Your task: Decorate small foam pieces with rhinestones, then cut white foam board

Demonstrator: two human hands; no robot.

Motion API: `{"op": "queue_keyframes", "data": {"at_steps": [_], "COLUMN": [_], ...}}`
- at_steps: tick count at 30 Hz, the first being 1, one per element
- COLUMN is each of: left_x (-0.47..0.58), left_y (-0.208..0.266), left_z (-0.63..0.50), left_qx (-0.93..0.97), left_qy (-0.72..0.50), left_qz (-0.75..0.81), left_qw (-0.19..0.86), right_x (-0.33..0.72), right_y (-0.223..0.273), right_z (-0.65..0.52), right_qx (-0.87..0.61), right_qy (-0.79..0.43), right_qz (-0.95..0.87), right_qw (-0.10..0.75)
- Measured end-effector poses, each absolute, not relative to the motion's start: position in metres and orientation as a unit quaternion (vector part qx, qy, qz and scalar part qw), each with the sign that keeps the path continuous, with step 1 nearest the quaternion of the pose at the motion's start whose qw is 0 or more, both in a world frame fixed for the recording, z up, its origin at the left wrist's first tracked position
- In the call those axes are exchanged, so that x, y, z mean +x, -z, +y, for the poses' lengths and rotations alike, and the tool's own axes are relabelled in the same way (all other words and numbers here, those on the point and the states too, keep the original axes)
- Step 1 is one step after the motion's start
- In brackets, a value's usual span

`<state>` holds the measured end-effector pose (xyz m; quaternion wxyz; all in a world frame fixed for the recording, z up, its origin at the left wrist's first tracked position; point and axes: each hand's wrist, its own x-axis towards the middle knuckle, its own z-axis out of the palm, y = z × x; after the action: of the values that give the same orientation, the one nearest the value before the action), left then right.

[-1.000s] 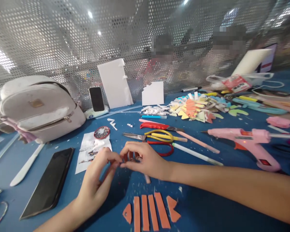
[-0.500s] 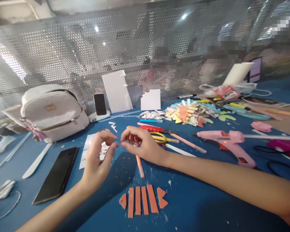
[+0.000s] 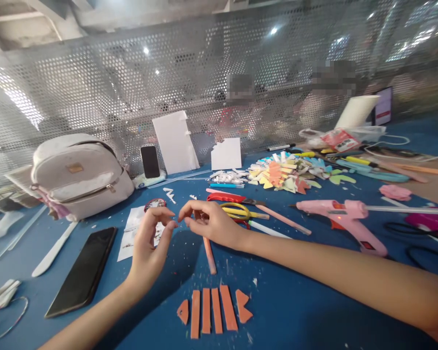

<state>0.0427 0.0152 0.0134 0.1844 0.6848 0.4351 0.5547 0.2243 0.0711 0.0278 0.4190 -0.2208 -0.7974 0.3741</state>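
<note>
Beyond the row of orange pieces [image 3: 206, 311], two hands nearly meet

Head view: on the blue table [image 3: 295, 301], the row, four strips between a holed piece [image 3: 183, 307] and a notched one [image 3: 243, 313], lies nearest the wearer. Past its left end is the left hand [image 3: 149, 245], thumb and forefinger curved toward each other; whether they pinch something tiny, I cannot tell. Directly beyond the row is the right hand [image 3: 213, 224], fingers curled, tips just beside the left's. An orange pen [image 3: 209, 257] runs from behind that hand toward the row; whether the fingers grip it is hidden. Left of the row lies a dark phone [image 3: 82, 272]; beyond it to the right, a pink glue gun [image 3: 330, 209].
</note>
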Motion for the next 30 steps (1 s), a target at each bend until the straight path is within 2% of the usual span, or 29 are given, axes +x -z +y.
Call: {"op": "queue_keyframes", "data": {"at_steps": [7, 14, 18, 24, 30], "left_x": [0.039, 0.052, 0.06, 0.064, 0.061], "left_y": [-0.009, 0.001, 0.003, 0.003, 0.0], "left_z": [0.019, 0.018, 0.016, 0.018, 0.016], "left_qx": [0.7, 0.783, 0.806, 0.803, 0.777], "left_qy": [-0.527, -0.366, -0.311, -0.301, -0.341], "left_qz": [0.448, 0.459, 0.464, 0.473, 0.465], "left_qw": [0.175, 0.202, 0.197, 0.201, 0.252], "right_x": [0.224, 0.223, 0.221, 0.22, 0.221], "right_y": [-0.025, -0.019, -0.019, -0.02, -0.012], "right_z": [0.076, 0.083, 0.082, 0.076, 0.072], "right_qx": [-0.237, -0.245, -0.248, -0.242, -0.267], "right_qy": [-0.393, -0.425, -0.436, -0.443, -0.431], "right_qz": [-0.781, -0.727, -0.716, -0.724, -0.726], "right_qw": [0.424, 0.48, 0.485, 0.47, 0.465]}}
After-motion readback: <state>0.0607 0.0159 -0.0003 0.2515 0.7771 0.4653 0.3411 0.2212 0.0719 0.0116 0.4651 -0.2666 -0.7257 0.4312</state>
